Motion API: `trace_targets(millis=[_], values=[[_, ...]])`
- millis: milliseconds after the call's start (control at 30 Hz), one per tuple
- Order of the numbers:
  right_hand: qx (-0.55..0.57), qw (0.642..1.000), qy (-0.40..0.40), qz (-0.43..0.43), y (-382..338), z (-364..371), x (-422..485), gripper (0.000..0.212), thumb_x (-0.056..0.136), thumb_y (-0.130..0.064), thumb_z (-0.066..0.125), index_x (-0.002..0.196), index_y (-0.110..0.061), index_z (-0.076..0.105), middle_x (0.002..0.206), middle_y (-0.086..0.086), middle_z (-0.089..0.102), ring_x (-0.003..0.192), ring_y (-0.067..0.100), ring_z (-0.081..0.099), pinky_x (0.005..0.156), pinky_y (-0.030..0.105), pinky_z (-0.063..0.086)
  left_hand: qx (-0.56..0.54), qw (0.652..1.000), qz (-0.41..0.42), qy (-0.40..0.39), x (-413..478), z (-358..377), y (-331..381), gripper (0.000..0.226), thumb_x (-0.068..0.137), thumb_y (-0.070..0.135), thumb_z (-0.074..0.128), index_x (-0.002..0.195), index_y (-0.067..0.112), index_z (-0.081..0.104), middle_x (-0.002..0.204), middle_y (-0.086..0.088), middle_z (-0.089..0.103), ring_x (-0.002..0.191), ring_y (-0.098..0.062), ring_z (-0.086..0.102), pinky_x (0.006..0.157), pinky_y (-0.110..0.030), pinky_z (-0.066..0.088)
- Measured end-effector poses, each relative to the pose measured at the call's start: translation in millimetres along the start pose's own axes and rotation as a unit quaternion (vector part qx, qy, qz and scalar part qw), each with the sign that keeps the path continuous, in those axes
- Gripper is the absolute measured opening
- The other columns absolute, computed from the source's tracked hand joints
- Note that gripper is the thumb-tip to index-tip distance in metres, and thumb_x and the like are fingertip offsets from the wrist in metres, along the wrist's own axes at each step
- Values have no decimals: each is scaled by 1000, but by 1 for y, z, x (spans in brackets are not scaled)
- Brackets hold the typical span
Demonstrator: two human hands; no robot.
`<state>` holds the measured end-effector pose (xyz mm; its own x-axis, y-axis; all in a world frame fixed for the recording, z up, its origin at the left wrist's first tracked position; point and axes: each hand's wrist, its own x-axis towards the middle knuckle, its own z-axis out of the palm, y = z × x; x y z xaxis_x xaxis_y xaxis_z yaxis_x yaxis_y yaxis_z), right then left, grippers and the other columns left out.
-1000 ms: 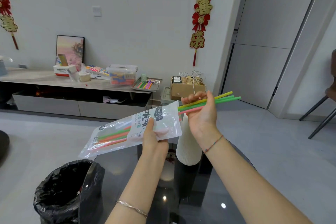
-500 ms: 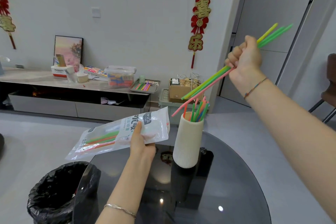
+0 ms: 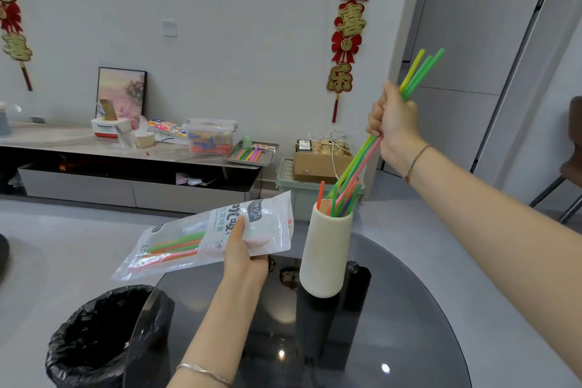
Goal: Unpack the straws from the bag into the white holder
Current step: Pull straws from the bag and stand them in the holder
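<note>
A white ribbed holder stands upright on the dark round glass table, with several coloured straws in it. My right hand is closed around a bunch of green, yellow and pink straws, held slanted above the holder; their lower ends dip into its mouth. To the left of the holder, my left hand grips the clear plastic straw bag. Several green, orange and pink straws lie inside the bag.
A bin with a black liner stands at the table's left edge. Behind, a low cabinet carries boxes and a tray of straws. A cardboard box on a green crate sits behind the holder. A chair is at far right.
My right hand pulled the bunch of straws out of the bag, swung it up to the right, then lowered it so the tips went into the holder. The bag sank slightly.
</note>
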<state>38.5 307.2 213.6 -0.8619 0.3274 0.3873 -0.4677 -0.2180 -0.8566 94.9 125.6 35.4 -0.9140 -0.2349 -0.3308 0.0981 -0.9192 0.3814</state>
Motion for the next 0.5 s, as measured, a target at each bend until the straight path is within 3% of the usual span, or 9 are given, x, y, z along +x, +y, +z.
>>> trace_targets(millis=[233, 367, 500], values=[[-134, 984, -95, 74, 49, 3, -10, 41, 94, -21, 45, 54, -16, 38, 34, -7, 34, 37, 11, 33, 44, 22, 34, -8, 1000, -11, -15, 2, -1, 3, 50, 93, 15, 57, 140, 15, 39, 136, -15, 55, 124, -36, 53, 106, -54, 39], [-210, 972, -97, 48, 62, -5, -10, 40, 97, -23, 42, 59, -14, 46, 52, 1, 48, 47, 14, 46, 50, 20, 47, -1, 1000, -6, -5, -1, 0, 4, 38, 93, 14, 57, 129, 16, 45, 134, -12, 57, 122, -31, 55, 105, -50, 41], [-254, 963, -91, -13, 67, -13, -7, 24, 97, -18, 43, 78, -12, 55, 68, 1, 61, 63, 13, 59, 64, 22, 52, -2, 1000, -7, -10, -3, 1, 4, 47, 93, 14, 57, 138, 16, 41, 135, -13, 56, 123, -32, 54, 105, -52, 40]])
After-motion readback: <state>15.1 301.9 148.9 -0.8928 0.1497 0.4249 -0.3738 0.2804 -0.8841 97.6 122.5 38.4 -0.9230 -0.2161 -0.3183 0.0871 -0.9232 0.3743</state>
